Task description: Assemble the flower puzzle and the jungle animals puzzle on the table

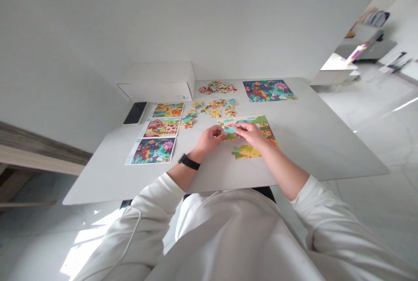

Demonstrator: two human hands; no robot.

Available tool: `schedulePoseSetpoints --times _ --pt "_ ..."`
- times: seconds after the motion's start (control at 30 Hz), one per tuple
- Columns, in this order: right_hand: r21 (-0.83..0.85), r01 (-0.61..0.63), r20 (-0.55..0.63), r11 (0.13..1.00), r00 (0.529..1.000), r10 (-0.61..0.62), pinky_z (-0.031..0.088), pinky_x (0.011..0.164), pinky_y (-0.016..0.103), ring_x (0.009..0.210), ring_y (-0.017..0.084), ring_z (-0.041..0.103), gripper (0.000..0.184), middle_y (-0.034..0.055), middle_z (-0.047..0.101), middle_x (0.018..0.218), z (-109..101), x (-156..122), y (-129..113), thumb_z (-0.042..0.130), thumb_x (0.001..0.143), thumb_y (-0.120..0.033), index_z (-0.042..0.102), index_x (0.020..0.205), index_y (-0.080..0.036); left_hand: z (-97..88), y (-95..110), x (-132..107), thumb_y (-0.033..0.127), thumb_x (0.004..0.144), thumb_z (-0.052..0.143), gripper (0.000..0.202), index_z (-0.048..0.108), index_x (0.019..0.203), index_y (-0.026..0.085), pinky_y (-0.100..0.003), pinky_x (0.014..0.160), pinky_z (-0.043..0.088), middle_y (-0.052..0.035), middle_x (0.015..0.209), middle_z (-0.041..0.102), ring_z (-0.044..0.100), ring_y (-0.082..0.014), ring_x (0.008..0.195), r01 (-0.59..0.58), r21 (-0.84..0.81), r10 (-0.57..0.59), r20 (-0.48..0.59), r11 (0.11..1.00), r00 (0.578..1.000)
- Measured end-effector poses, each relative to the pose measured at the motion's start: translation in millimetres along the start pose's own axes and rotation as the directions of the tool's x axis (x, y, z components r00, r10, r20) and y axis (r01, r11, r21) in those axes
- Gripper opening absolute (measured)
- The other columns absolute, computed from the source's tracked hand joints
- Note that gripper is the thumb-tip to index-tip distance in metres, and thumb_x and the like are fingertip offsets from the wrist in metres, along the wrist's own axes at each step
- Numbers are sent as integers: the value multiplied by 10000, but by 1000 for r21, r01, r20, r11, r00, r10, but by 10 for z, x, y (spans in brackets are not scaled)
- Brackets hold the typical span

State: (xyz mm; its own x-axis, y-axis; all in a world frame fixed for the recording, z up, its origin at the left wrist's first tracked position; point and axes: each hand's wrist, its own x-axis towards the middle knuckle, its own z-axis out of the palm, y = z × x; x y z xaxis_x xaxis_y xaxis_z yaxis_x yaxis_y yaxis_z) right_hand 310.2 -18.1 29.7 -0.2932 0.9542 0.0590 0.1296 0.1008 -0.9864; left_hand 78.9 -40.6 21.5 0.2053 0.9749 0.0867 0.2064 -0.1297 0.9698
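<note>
The right hand (251, 135) pinches the right edge of a teal puzzle piece (230, 130), located at the left side of the partly assembled puzzle (250, 152). Fingers of the left hand (210, 137) curl at its opposite edge; whether they grip cannot be determined.

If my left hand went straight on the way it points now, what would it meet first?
Your left hand would probably meet the teal jigsaw piece between your hands first, though depth there is unclear.
</note>
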Motion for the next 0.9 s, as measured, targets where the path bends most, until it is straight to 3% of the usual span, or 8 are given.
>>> schedulePoseSetpoints --times 0.37,0.67,0.9 --pt "77 -51 -54 996 997 56 606 744 357 885 255 762 472 70 809 950 -21 -29 -27 838 793 -642 776 1041 -246 -25 70 9 673 780 835 520 661 868 191 -253 580 504 -35 714 718 635 -144 631 83 -78 -87 -48 993 995" --pt "28 -40 -48 999 998 41 604 767 355 811 217 731 421 38 778 877 12 -16 -15 878 740 -563 744 973 -239 -41 128 -27 599 847 794 432 694 881 180 -265 627 523 -50 738 732 667 -160 680 73 -77 -76 -38 994 996" --pt "67 -38 -30 997 999 40 621 798 370 859 231 738 439 42 782 948 17 -30 -50 850 760 -598 737 993 -244 -45 120 -23 598 872 772 421 685 896 187 -263 636 524 -44 747 730 676 -161 690 60 -55 -61 -13 997 998"
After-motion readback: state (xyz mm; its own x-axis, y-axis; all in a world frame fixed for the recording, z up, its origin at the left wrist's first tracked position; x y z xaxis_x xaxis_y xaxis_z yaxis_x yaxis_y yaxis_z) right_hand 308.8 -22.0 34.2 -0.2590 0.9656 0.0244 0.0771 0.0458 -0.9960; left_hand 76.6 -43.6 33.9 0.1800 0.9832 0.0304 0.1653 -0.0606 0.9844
